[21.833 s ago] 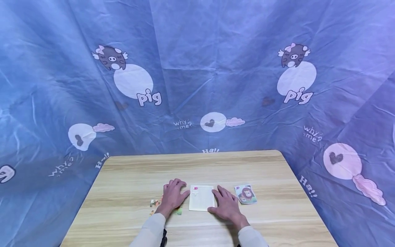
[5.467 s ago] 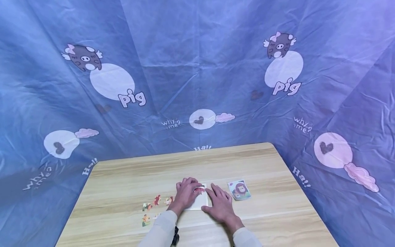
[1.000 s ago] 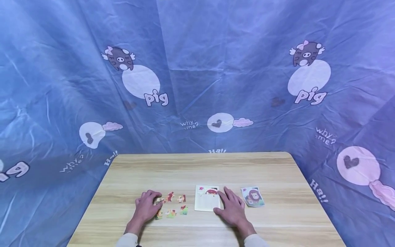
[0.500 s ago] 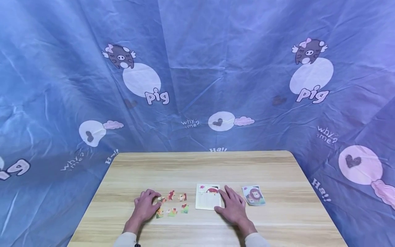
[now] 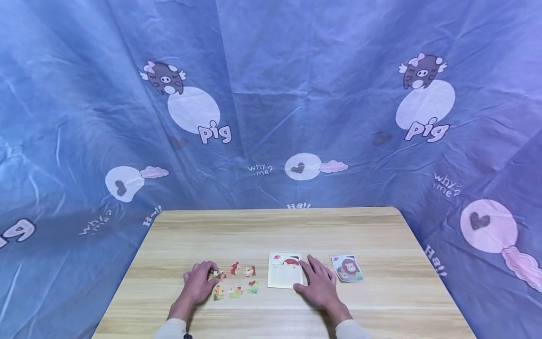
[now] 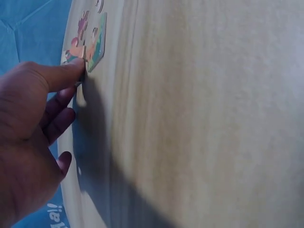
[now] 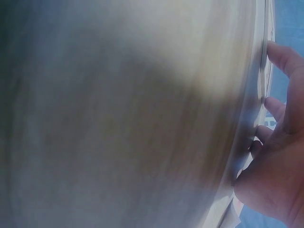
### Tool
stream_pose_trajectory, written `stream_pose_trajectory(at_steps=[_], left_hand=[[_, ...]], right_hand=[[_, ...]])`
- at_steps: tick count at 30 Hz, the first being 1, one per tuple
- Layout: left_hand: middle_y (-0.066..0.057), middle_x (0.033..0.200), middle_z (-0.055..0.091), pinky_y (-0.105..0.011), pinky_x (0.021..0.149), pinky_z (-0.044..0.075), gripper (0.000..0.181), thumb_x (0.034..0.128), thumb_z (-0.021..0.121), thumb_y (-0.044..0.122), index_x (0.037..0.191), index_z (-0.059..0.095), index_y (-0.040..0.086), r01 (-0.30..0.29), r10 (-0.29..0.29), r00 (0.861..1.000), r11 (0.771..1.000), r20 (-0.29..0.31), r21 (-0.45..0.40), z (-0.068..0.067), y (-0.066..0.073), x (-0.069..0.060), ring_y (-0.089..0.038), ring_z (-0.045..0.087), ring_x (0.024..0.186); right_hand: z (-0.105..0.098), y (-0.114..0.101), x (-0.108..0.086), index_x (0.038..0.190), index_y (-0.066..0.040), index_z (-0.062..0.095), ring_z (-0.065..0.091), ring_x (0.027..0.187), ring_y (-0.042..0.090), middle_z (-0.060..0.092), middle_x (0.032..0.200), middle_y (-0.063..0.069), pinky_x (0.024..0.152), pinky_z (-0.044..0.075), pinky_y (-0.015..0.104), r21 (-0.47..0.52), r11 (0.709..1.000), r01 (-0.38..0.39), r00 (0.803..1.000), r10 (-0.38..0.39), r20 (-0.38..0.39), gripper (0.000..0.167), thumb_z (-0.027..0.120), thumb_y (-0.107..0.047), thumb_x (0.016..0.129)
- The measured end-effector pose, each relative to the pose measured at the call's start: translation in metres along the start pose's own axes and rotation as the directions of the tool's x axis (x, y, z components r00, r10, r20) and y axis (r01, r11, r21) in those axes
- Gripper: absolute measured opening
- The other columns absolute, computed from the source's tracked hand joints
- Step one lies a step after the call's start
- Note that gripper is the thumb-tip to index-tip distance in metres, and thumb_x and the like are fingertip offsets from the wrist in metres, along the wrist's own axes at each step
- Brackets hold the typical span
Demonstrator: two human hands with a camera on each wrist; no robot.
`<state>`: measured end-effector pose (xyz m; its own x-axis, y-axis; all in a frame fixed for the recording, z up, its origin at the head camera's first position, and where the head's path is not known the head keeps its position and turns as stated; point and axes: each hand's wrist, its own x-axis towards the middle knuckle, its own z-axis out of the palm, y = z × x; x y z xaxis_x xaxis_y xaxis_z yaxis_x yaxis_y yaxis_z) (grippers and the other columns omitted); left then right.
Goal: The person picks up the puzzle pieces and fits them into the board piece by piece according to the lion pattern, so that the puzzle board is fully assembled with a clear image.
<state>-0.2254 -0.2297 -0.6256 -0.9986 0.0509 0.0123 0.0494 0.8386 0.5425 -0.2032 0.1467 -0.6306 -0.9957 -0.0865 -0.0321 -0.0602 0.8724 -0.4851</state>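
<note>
My left hand (image 5: 197,285) is at the left end of a group of jigsaw pieces, with thumb and fingertips pinching the upper left piece (image 5: 219,275). In the left wrist view the thumb (image 6: 71,73) lies against that piece's edge; the fingertips opposite are partly hidden. Beside it lie a red-brown piece (image 5: 235,269), a white-and-red piece (image 5: 250,271) and several greenish pieces (image 5: 252,287). My right hand (image 5: 318,284) touches the right edge of a white puzzle tray (image 5: 284,278) with relaxed, spread fingers. Pieces with a pink flower and red-brown mane fill the tray's top row.
A lion picture card (image 5: 347,269) lies right of my right hand, showing a lion and a flower. The wooden table (image 5: 271,230) has its far edge near a blue printed cloth (image 5: 262,117) that hangs behind and at both sides.
Since the earlier frames my left hand has gone from over the tray left to the loose pieces. The tray has gained top-row pieces. Over the last second both hands barely move.
</note>
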Motion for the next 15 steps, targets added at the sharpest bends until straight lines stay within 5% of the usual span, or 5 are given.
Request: stream_pose_trajectory(at_steps=[7, 15], left_hand=[[0.011, 0.085, 0.060, -0.044, 0.085, 0.026, 0.021, 0.0805, 0.073, 0.017, 0.099, 0.063, 0.023, -0.002, -0.003, 0.999, 0.996, -0.053, -0.091, 0.0015, -0.0044, -0.0018, -0.011, 0.049, 0.086], [0.008, 0.081, 0.059, -0.039, 0.085, 0.031, 0.016, 0.0848, 0.068, 0.012, 0.098, 0.064, 0.019, 0.070, -0.089, 0.994, 0.969, -0.069, -0.238, 0.0076, -0.0005, -0.0059, -0.009, 0.049, 0.082]], right_hand=[[-0.0010, 0.0012, 0.0023, 0.142, -0.023, 0.047, 0.030, 0.143, 0.032, 0.032, 0.157, 0.009, 0.108, 0.023, 0.062, -0.010, 1.000, 0.005, 1.000, -0.005, -0.012, 0.075, 0.068, -0.056, 0.078], [-0.0008, 0.0006, 0.0011, 0.143, -0.023, 0.047, 0.030, 0.143, 0.032, 0.031, 0.157, 0.009, 0.107, 0.023, 0.063, -0.003, 1.000, -0.003, 1.000, 0.003, 0.015, 0.076, 0.069, -0.056, 0.077]])
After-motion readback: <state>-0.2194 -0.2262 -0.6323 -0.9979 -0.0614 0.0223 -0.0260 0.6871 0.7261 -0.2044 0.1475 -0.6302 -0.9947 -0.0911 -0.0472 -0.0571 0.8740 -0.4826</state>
